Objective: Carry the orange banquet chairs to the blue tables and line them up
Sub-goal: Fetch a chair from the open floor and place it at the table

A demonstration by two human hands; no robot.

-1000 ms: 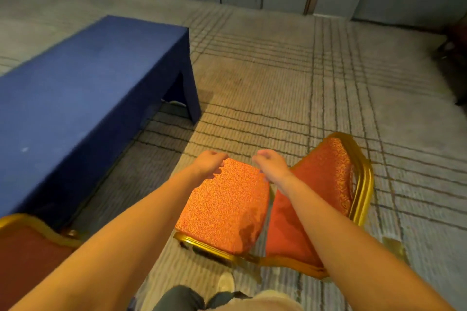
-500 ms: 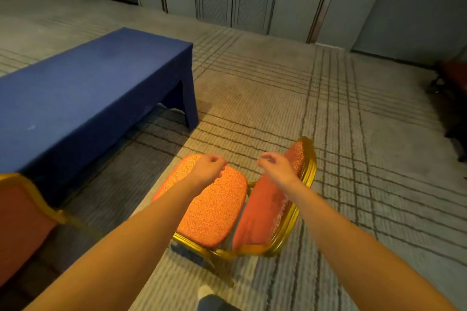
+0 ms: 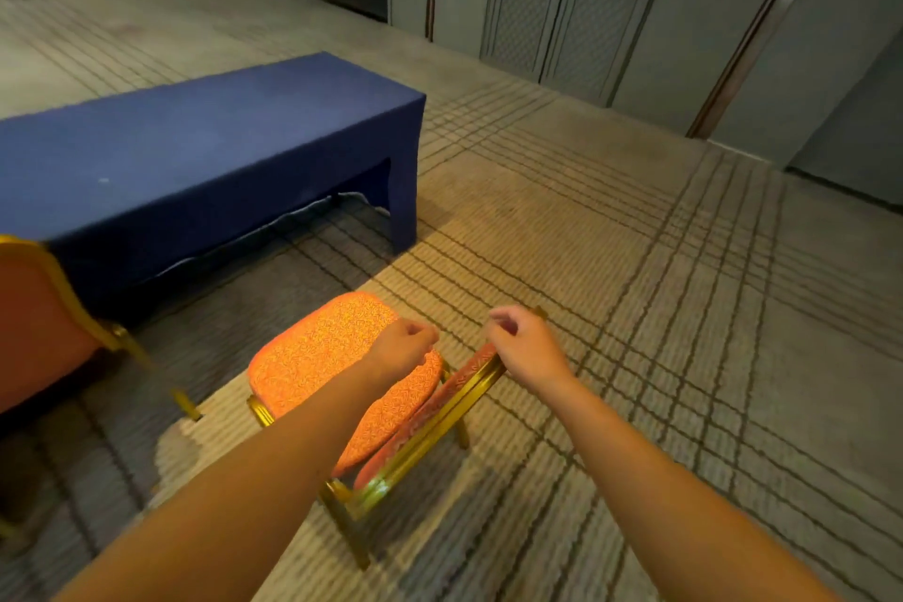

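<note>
My left hand (image 3: 405, 350) curls over the seat of the chair (image 3: 322, 352), gripping what I cannot tell, and my right hand (image 3: 523, 347) curls round its back rail (image 3: 440, 420); it stands on carpet (image 3: 635, 357) short of the table (image 3: 210, 137). I judge this the lining-up step: the seat faces far-left at the table, back rail running near-to-far, so next I nudge it level with the other chair (image 3: 39, 308).

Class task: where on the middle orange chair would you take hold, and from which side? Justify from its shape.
Probably best: take the chair by its gold top rail, from behind the backrest, the side away from the blue table. The rail is the highest part, a slim bar fingers can curl round; the padded seat is broad.
</note>
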